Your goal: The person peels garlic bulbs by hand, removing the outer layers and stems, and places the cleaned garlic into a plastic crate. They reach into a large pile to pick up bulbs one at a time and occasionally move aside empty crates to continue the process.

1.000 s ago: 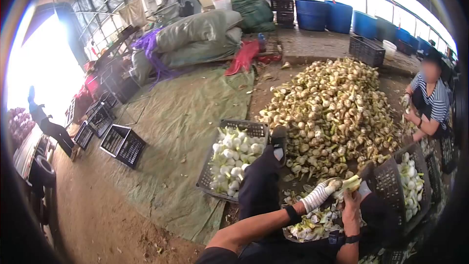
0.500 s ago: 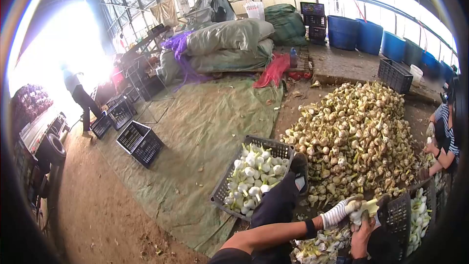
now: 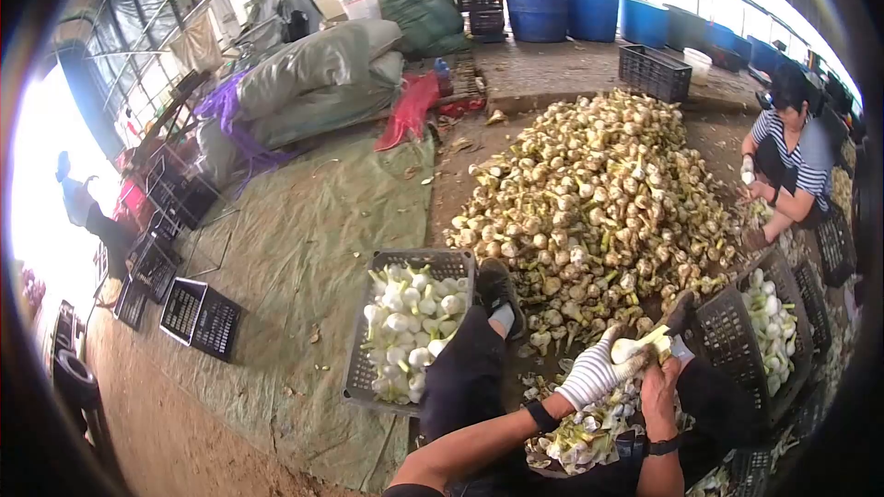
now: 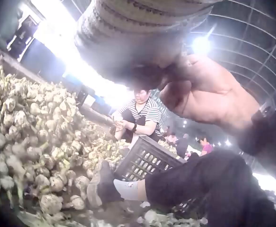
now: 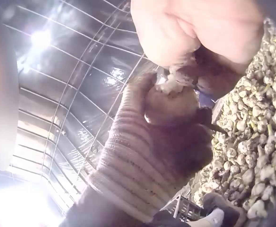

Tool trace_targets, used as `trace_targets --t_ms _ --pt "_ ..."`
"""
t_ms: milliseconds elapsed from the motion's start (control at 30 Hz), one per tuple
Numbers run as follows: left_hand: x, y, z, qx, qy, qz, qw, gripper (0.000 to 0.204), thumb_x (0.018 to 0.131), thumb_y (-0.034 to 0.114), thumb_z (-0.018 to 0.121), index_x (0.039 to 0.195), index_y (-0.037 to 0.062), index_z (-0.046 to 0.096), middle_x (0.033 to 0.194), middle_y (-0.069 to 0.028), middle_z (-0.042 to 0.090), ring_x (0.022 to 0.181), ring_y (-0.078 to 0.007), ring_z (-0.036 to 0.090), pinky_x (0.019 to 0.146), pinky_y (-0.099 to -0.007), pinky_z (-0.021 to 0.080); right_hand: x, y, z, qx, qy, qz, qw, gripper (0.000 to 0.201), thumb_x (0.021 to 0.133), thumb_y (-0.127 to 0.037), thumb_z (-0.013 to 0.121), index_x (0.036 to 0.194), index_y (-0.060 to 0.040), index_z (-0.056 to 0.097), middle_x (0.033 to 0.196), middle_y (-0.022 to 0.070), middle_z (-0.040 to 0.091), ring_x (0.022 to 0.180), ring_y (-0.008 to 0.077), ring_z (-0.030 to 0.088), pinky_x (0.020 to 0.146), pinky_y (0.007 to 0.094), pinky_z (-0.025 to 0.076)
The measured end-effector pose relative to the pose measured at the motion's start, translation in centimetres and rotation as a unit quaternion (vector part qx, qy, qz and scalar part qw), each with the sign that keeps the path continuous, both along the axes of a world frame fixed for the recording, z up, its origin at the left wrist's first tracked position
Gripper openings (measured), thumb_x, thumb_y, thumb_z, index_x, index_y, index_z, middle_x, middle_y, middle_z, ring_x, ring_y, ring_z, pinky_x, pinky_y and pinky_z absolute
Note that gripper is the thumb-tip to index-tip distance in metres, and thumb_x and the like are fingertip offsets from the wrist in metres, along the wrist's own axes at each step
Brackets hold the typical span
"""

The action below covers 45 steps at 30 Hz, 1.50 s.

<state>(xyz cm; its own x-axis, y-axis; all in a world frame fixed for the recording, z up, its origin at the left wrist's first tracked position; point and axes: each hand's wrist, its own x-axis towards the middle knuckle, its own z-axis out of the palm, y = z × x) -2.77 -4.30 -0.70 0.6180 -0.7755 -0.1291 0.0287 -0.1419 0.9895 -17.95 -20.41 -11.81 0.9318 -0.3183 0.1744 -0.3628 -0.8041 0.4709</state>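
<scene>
My left hand (image 3: 594, 374), in a striped knitted glove, grips a garlic bulb (image 3: 626, 350) whose pale stem points up and right. My bare right hand (image 3: 659, 394) is close against the bulb, below the stem. In the right wrist view the gloved fingers wrap the garlic bulb (image 5: 172, 106) from below. There the right hand's thumb and fingers (image 5: 213, 71) curl at its upper end, by a torn white bit. The left wrist view shows both hands meeting overhead, with the bulb hidden. Loose skins (image 3: 585, 433) lie beneath the hands.
A heap of untrimmed garlic (image 3: 589, 212) spreads ahead. A black crate (image 3: 354, 377) of white bulbs stands left of my leg, another crate (image 3: 732, 340) at the right. A person (image 3: 792, 152) in a striped top crouches at right. Green sheeting (image 3: 304, 313) covers the left floor.
The head view swings right, then back left. The bulb between my hands has turned, and its white side now shows. The left hand still grips it. The person at far left has shifted position.
</scene>
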Motion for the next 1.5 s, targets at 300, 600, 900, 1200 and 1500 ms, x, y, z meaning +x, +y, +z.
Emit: trace_targets --t_ms 300,600,900,1200,1500 --pt "0.5 0.7 -2.3 -0.173 0.19 -0.057 0.965 0.05 0.093 0.037 0.063 0.129 0.0041 0.053 0.112 -0.0034 0.061 0.1 -0.0127 0.055 0.087 -0.0279 0.047 4.0 7.5 11.1 0.744 -0.53 -0.166 0.373 0.023 0.096 -0.025 0.06 0.108 -0.0047 0.061 0.089 0.0005 0.062 0.062 0.0141 0.052 0.049 0.0298 0.038" --pt "-0.5 0.1 -0.4 -0.077 0.318 0.1 0.94 0.041 0.098 0.042 0.052 0.112 0.0041 0.06 0.098 -0.0066 0.066 0.069 -0.0099 0.062 0.057 -0.0233 0.05 4.2 9.2 11.4 0.592 -0.471 0.029 0.654 0.016 0.092 -0.014 0.062 0.097 0.0009 0.067 0.086 0.0133 0.067 0.063 0.0166 0.061 0.048 0.0285 0.047" --pt "-1.0 2.0 -0.2 -0.171 0.301 0.103 0.932 0.049 0.092 0.038 0.049 0.117 -0.0027 0.06 0.103 -0.0124 0.068 0.082 -0.0147 0.065 0.065 -0.0258 0.054 3.1 7.8 11.0 0.746 -0.521 -0.255 0.328 0.02 0.097 -0.028 0.061 0.096 -0.0088 0.067 0.08 -0.0004 0.068 0.06 0.0069 0.058 0.046 0.0208 0.044" --pt "0.7 1.9 2.0 -0.284 0.29 0.038 0.913 0.063 0.082 0.024 0.063 0.137 -0.0017 0.046 0.126 -0.0157 0.059 0.111 -0.0248 0.061 0.095 -0.0344 0.05 -3.0 4.5 6.4 0.601 -0.04 -0.113 0.79 0.082 0.086 -0.036 0.07 0.144 0.0068 0.03 0.121 0.0224 0.06 0.095 0.0339 0.066 0.087 0.0419 0.052" --pt "-1.0 1.8 0.4 -0.174 0.256 0.04 0.95 0.058 0.09 0.03 0.064 0.136 -0.0004 0.046 0.117 -0.0122 0.062 0.1 -0.0183 0.061 0.089 -0.0345 0.052 3.4 6.6 12.3 0.652 -0.418 0.051 0.631 0.015 0.09 -0.007 0.066 0.103 0.0025 0.063 0.078 0.0016 0.06 0.064 0.0101 0.055 0.056 0.0274 0.045"
